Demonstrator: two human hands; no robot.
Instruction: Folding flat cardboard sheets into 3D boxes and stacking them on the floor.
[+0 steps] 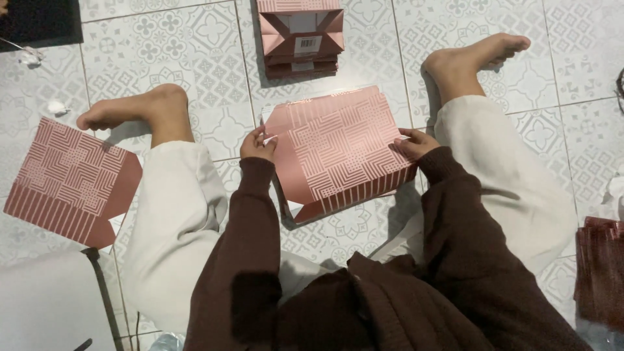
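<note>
I sat on the tiled floor with my legs spread wide, and the pink patterned paper bag lay flat on the tiles between my knees, close enough that both arms reached it without leaning. My left hand pinched the bag's left edge, fingers curled over what looked like a small white flap or slip at that corner, and my right hand was closed on the right edge, thumb on top and fingertips tucked under the paper. Gripping it at both sides kept the sheet taut and square to me, with its striped band turned toward my lap. A second flat bag of the same pattern lay beyond my left leg, well apart from the one in my hands, and a small stack of folded bags sat farther out in front, bottoms up. By my right side a dark reddish pile was cut off by the edge of the view, so I could not tell what it was. My sleeves hid my wrists, the underside of the held bag was hidden, and scraps of white paper on the floor were too small to make out.
</note>
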